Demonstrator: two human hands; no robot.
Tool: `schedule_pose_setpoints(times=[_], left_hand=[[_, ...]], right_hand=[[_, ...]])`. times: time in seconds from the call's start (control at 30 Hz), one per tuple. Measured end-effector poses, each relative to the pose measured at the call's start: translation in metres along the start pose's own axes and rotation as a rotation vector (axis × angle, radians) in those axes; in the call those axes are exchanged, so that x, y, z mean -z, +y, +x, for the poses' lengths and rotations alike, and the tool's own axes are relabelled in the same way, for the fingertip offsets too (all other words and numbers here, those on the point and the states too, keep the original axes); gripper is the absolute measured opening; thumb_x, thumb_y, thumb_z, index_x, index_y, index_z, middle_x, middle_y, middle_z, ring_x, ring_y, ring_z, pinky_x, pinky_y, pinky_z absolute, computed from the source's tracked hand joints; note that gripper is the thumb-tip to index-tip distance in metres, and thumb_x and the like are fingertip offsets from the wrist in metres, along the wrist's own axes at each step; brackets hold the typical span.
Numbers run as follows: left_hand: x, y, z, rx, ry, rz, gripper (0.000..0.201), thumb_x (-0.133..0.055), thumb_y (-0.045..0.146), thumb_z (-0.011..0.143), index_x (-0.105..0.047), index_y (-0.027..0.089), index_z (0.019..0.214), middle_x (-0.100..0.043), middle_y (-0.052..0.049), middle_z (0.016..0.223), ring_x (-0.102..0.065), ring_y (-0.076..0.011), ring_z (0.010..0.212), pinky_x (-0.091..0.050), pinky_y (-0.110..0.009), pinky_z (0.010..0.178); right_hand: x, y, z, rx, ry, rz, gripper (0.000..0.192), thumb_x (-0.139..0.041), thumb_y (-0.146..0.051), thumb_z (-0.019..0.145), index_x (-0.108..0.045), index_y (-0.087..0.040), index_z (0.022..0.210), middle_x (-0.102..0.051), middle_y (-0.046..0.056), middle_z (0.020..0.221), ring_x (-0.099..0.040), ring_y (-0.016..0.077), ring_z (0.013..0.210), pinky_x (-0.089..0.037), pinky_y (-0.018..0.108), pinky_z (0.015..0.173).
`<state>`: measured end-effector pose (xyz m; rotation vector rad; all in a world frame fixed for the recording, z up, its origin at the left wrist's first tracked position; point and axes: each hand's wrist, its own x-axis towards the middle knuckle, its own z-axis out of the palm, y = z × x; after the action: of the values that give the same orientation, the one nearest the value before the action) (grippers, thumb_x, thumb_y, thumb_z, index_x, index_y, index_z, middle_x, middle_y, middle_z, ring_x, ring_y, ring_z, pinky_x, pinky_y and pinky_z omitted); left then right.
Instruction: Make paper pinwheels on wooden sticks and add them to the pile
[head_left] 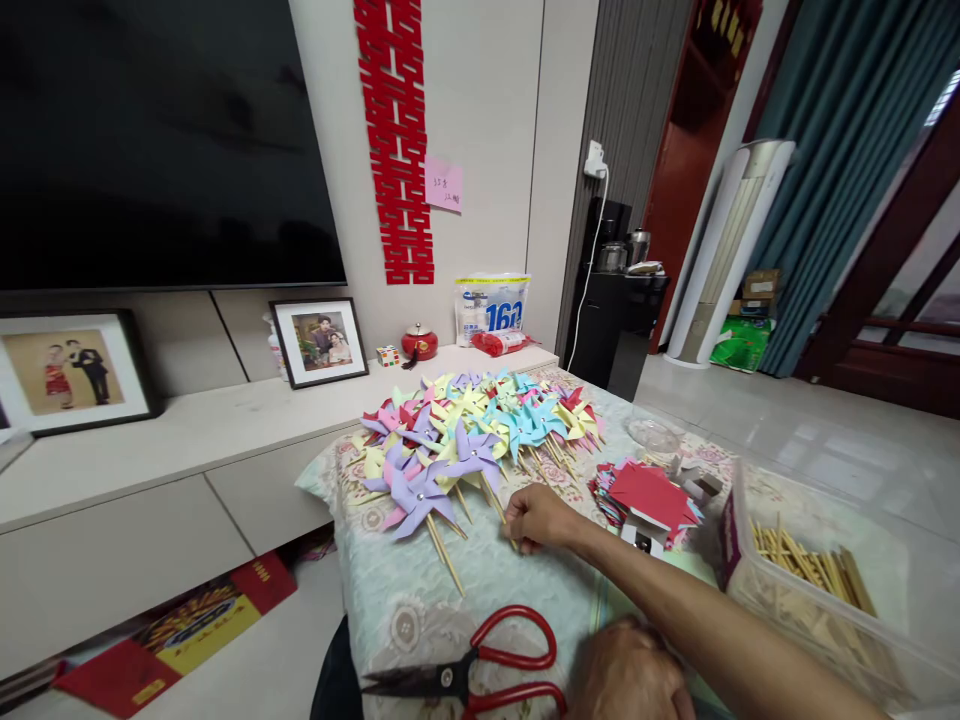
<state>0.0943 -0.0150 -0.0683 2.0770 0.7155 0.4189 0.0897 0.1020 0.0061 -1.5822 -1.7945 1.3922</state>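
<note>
Right hand (541,518) pinches a thin pinwheel stick (501,510) at the pile's (465,435) 5 o'clock; light, flimsy paper, so grip the stick; left hand (628,672) rests loosely curled, holding nothing visible.

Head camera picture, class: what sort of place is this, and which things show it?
Most likely a home living room used for craft work: a large television above a low cabinet with framed photos, and a cloth-covered table heaped with paper pinwheels.

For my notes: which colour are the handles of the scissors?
Red, on the scissors in the head view.
</note>
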Motion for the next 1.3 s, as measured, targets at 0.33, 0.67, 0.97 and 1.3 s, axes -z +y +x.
schedule_pose_setpoints(times=[0.33, 0.67, 0.97, 1.3], left_hand=[[-0.001, 0.005, 0.000, 0.273, -0.067, -0.021, 0.019, -0.073, 0.019, 0.067, -0.082, 0.028, 0.080, -0.078, 0.001, 0.075, -0.066, -0.0198, 0.065, -0.055, -0.028, 0.064], [0.006, 0.011, 0.005, 0.218, -0.138, -0.108, 0.017, -0.069, 0.019, 0.070, -0.081, 0.029, 0.077, -0.075, 0.002, 0.065, -0.065, -0.0188, 0.064, -0.055, -0.025, 0.062], [0.021, 0.027, 0.005, 0.209, -0.144, -0.169, 0.016, -0.075, 0.018, 0.068, -0.081, 0.027, 0.079, -0.067, 0.002, 0.049, -0.062, -0.0205, 0.057, -0.055, -0.028, 0.058], [0.017, 0.029, -0.002, 0.201, -0.043, -0.130, 0.017, -0.069, 0.020, 0.073, -0.081, 0.030, 0.079, -0.070, 0.001, 0.054, -0.059, -0.0185, 0.054, -0.050, -0.025, 0.051]], right_hand=[[-0.011, 0.003, -0.002, -0.025, -0.042, -0.032, 0.018, -0.063, -0.010, 0.071, -0.056, -0.020, 0.058, -0.053, -0.007, 0.038, -0.052, 0.0093, 0.036, -0.040, 0.016, 0.038], [-0.010, 0.002, -0.002, -0.019, -0.062, -0.055, 0.019, -0.067, -0.014, 0.072, -0.057, -0.019, 0.057, -0.053, -0.007, 0.036, -0.047, 0.0078, 0.033, -0.037, 0.016, 0.037], [-0.012, 0.003, 0.003, -0.006, -0.058, -0.043, 0.017, -0.067, -0.014, 0.074, -0.057, -0.019, 0.061, -0.053, -0.008, 0.038, -0.050, 0.0080, 0.035, -0.036, 0.015, 0.037], [-0.013, 0.000, 0.002, 0.020, -0.060, -0.045, 0.016, -0.072, -0.020, 0.072, -0.059, -0.019, 0.063, -0.053, -0.008, 0.037, -0.050, 0.0092, 0.036, -0.036, 0.017, 0.039]])
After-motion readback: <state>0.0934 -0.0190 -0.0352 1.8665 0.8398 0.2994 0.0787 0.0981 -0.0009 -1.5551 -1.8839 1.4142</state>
